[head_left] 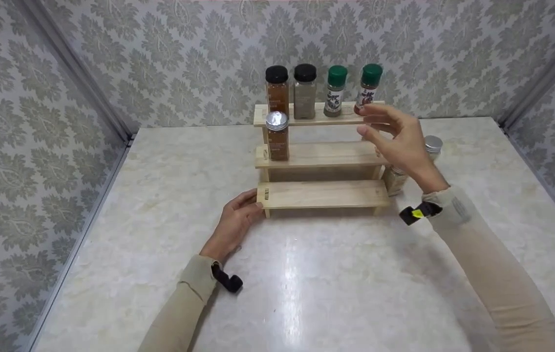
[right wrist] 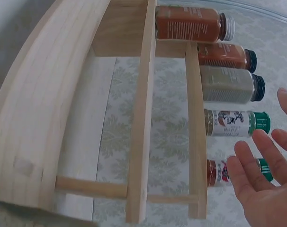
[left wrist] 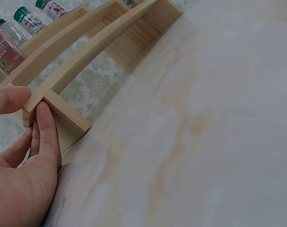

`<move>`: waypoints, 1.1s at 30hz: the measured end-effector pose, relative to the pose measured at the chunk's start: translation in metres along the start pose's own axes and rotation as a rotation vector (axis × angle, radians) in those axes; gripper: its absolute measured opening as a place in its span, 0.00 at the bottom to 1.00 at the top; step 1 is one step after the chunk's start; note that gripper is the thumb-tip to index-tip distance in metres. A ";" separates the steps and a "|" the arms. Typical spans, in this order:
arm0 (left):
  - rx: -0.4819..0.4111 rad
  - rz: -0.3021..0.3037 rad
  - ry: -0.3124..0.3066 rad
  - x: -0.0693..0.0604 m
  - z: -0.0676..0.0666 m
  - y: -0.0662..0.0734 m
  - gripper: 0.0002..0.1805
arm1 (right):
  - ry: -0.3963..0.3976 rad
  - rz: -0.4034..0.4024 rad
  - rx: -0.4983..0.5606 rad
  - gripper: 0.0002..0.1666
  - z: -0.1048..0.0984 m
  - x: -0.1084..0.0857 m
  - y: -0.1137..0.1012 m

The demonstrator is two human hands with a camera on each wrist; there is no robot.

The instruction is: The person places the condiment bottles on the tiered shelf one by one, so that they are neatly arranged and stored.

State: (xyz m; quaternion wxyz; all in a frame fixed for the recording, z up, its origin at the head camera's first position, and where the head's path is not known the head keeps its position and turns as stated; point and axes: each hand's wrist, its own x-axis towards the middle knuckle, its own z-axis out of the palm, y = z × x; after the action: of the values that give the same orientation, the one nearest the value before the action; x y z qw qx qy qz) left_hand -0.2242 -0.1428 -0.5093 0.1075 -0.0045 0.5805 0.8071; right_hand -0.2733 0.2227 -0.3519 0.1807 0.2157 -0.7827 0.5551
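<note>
A three-step wooden spice rack point(head_left: 321, 193) stands on the table. At the left end of its lowest step, my left hand point(head_left: 236, 220) pinches the board, thumb above and fingers below in the left wrist view. My right hand point(head_left: 402, 142) is raised by the rack's right side, fingers spread and holding nothing. Nearest to it is a green-lidded spice jar point(head_left: 367, 88) with red contents on the top step. Beside that stand another green-lidded jar point(head_left: 334, 95), a black-lidded jar of greyish spice point(head_left: 305, 95) and a black-lidded orange-brown one point(head_left: 277, 93). A silver-lidded jar point(head_left: 278, 144) occupies the middle step's left end.
Right of the rack, partly behind my right hand and wrist, are a jar with pale contents point(head_left: 395, 182) and a silver lid point(head_left: 433, 143). The marbled tabletop point(head_left: 160, 166) reaches patterned walls point(head_left: 199, 58) at the back and sides.
</note>
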 end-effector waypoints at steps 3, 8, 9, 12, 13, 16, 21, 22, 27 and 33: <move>-0.005 -0.009 0.008 -0.001 -0.001 -0.001 0.31 | -0.007 0.023 -0.032 0.26 -0.014 -0.005 0.007; 0.004 -0.001 0.004 -0.003 -0.003 -0.001 0.32 | -0.031 0.067 -0.140 0.27 -0.032 -0.017 0.020; 0.004 0.002 0.004 -0.003 -0.003 0.000 0.31 | -0.037 0.070 -0.151 0.27 -0.035 -0.019 0.023; 0.003 0.007 0.003 -0.002 -0.003 0.000 0.31 | -0.047 0.070 -0.167 0.26 -0.044 -0.026 0.031; 0.001 0.007 0.003 -0.002 -0.002 0.000 0.31 | -0.049 0.069 -0.168 0.26 -0.046 -0.029 0.034; -0.005 0.009 0.001 -0.001 0.000 -0.001 0.31 | -0.055 0.074 -0.131 0.25 -0.054 -0.037 0.044; -0.012 -0.003 0.000 0.000 0.001 -0.002 0.32 | -0.047 0.098 -0.089 0.25 -0.061 -0.049 0.061; -0.011 -0.006 0.001 0.000 0.001 -0.002 0.32 | -0.046 0.103 -0.101 0.25 -0.061 -0.052 0.063; 0.014 0.000 -0.005 0.001 -0.001 -0.002 0.32 | -0.042 0.130 -0.117 0.25 -0.063 -0.060 0.073; 0.027 0.009 -0.008 0.001 -0.001 -0.002 0.32 | -0.044 0.135 -0.115 0.26 -0.066 -0.067 0.085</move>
State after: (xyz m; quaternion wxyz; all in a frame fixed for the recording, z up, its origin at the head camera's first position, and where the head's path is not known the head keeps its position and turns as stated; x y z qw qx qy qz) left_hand -0.2250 -0.1432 -0.5114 0.1064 0.0027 0.5909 0.7997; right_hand -0.2596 0.3195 -0.4334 0.1379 0.1640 -0.8299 0.5151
